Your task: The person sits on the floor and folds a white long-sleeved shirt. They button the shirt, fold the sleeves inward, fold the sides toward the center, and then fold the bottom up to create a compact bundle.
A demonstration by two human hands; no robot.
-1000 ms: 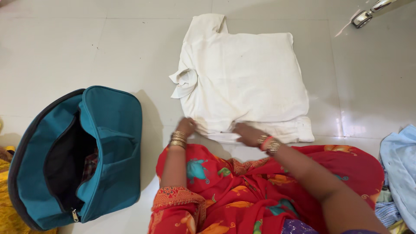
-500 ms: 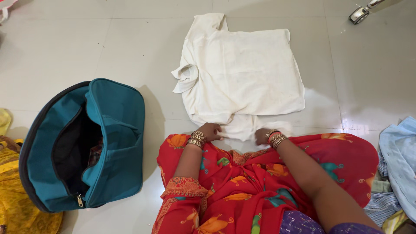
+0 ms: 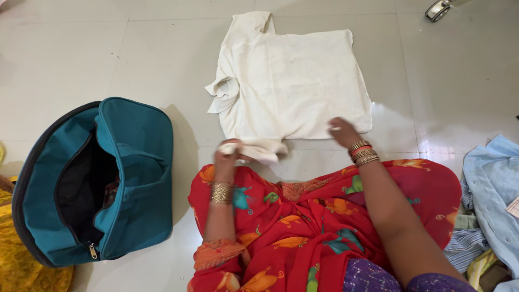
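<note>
A cream shirt [image 3: 289, 81] lies partly folded on the white tiled floor [image 3: 108, 59] in front of me. My left hand [image 3: 227, 154] grips the shirt's near left edge, bunched and lifted off the floor. At the near right edge, my right hand [image 3: 343, 131] pinches the hem. Gold bangles ring both wrists. My lap is covered in red patterned cloth [image 3: 319, 216].
An open teal bag [image 3: 124, 178] with a dark inside lies on the floor at my left. Yellow cloth [image 3: 21, 270] shows at the bottom left. A light blue garment [image 3: 494, 184] and other clothes are heaped at the right. A metal wheel [image 3: 435, 10] shows top right.
Both hands have drawn the shirt's bottom edge up from my lap; the right hand moved up and right along the hem, and the left hand now holds a bunched fold.
</note>
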